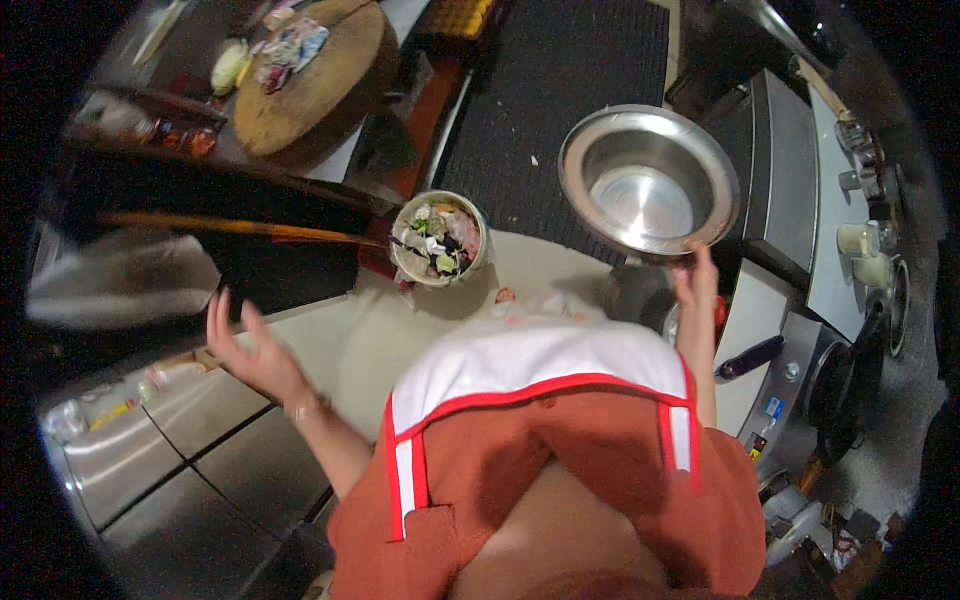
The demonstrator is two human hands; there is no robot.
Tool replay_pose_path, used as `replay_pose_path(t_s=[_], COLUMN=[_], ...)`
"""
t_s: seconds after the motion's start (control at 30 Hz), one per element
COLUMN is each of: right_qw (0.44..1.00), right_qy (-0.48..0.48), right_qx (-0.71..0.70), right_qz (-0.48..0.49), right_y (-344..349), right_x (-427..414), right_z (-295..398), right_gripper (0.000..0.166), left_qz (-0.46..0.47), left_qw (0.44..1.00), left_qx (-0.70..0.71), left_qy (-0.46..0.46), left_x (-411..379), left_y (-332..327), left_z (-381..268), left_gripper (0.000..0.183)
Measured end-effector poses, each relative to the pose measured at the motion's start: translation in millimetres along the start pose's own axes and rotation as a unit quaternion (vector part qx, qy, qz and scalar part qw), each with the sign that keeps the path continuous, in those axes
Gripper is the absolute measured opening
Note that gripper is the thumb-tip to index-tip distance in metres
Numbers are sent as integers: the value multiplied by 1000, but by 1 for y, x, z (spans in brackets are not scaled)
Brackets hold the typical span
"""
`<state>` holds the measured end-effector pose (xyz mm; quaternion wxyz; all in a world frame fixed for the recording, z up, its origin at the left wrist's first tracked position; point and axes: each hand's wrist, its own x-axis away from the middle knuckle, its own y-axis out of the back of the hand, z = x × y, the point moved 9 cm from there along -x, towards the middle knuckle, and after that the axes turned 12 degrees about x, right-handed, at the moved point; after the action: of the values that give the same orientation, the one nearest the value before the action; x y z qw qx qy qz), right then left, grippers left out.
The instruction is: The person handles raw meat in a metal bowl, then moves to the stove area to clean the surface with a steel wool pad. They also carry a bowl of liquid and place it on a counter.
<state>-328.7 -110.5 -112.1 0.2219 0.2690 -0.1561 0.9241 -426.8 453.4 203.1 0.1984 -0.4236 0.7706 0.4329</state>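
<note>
A wide-rimmed stainless steel basin point(637, 202), with nothing visible inside it, is in my right hand point(696, 274). The fingers grip its near right rim, and the basin hangs tilted over the dark mat and pale floor. My left hand point(251, 349) is slightly blurred, with its fingers apart and nothing in it. It is out to the left, near a grey-white blurred thing point(135, 281). Between and beyond my hands stands a round bin point(480, 259) full of vegetable scraps and other waste.
A round wooden chopping block point(322, 90) bears crumpled plastic and wrappers at the upper left. A dark ribbed mat point(525, 150) covers the floor ahead. Stainless steel cabinets point(225, 450) stand at lower left. To the right are an eggplant point(750, 358) on a white counter and a stove point(799, 375).
</note>
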Motion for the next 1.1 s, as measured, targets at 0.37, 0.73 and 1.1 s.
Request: replay_pose_path(t_s=[0.37,0.73,1.1], right_qw=[984,975,935], right_qy=[139,121,226], right_qx=[-93,-144,-263], right_qz=[-67,119,69], right_y=[-101,-307,-315], right_x=[-167,-499,-708], right_z=[246,500,802], right_gripper=[31,23,23], left_qz=[119,31,286], left_qw=[973,996,872], left_qx=[133,-86,305], left_qy=[-145,11,-256], left_x=[-174,-319,-531], left_y=[-433,-630,-1105], left_z=[-129,-35,-421], left_gripper=[32,31,38])
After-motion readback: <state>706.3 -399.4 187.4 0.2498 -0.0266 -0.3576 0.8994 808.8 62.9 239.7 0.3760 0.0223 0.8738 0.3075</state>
